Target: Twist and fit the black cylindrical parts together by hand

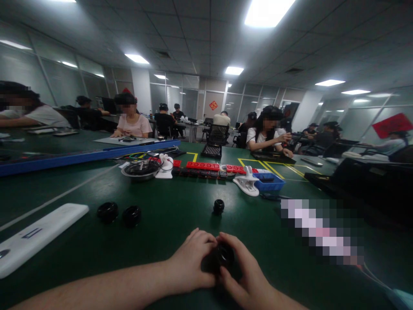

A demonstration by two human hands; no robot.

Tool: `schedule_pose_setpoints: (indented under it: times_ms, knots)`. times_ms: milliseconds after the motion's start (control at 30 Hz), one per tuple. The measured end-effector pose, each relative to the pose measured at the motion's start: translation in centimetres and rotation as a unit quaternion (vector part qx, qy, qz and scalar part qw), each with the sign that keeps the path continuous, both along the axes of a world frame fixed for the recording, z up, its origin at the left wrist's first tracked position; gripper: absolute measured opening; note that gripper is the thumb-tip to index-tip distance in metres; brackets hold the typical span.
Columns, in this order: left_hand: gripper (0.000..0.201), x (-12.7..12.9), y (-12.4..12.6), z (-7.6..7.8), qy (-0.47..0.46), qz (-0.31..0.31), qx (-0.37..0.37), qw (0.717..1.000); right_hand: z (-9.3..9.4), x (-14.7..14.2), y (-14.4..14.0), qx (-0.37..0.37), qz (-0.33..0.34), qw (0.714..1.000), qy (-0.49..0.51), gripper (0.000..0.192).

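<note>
The left hand (190,260) and right hand (247,271) are closed around a black ring (226,255), in front of the small black knob (218,206). Two black rings (132,215) lie left of that knob.

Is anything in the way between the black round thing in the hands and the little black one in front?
Only the left hand and right hand, wrapped around the held black part; beyond them, nothing visible stands before the small black part.

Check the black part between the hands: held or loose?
Held: the left hand and right hand curl around the black part from opposite sides. Can't tell whether it also touches the table.
</note>
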State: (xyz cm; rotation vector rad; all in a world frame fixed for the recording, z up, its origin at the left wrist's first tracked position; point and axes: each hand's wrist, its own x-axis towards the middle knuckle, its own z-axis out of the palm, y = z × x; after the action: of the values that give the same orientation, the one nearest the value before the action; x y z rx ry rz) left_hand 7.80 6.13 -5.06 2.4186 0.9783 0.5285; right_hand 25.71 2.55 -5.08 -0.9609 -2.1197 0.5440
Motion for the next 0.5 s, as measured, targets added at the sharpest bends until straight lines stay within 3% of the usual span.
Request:
schedule_pose_setpoints:
  times_ms: [133,333,500]
  knots:
    - [0.042,-0.09,0.03,-0.05,0.004,-0.005,-0.001,1.000,0.13,-0.05,0.09,-0.018,0.031,0.999,-0.025,0.070]
    - [0.039,0.00,-0.10,0.08,-0.003,0.004,-0.006,1.000,0.12,-0.13,0.28,-0.055,-0.042,0.998,-0.010,0.059]
    - [0.041,-0.03,-0.01,-0.11,-0.005,0.003,0.000,1.000,0.39,-0.07,0.08,-0.002,0.024,1.000,-0.009,0.060]
